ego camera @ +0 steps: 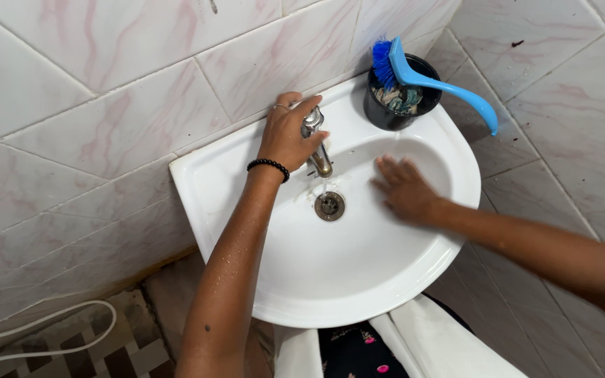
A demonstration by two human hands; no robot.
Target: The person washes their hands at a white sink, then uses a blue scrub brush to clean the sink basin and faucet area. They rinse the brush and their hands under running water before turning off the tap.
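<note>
left hand [287,133] on tap [314,140] | right hand [406,189] in sink [358,280]

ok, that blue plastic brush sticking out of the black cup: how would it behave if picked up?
The blue plastic brush probably lifts light and stiff. Its long handle overhangs the round black cup, so a nudge could tip both. It may be slippery if wet; wetness isn't visible.

At centre frame, my left hand [290,134] grips the chrome tap [314,140] of a white corner basin [344,273], a black bead bracelet [269,166] on the wrist. My right hand [406,189] lies flat inside the bowl, right of the drain [330,206]. At upper right, a blue brush [434,82] rests across a black cup [386,112].
</note>
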